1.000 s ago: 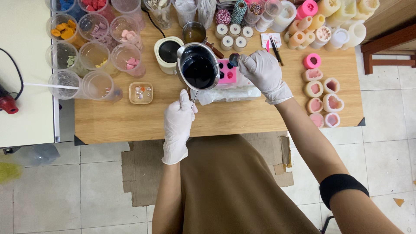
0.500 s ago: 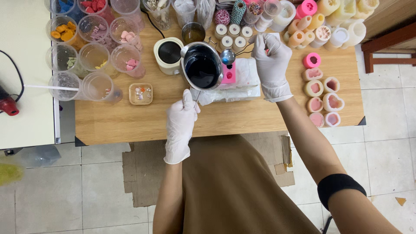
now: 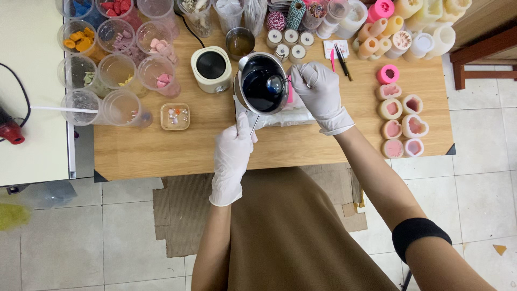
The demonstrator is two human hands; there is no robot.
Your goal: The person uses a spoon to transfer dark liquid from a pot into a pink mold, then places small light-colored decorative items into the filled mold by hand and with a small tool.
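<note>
A wooden table is standing on tiled floor, its front edge bare. The left hand is gripping the metal pot handle; the right hand is clamping a spoon over it, toward the far edge.

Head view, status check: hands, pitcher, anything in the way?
Left hand grips metal pitcher by its handle. Right hand holds spoon over the dark liquid. Pink mould mostly hidden beneath pitcher.

Shiny metal pot, matt wood table
</note>
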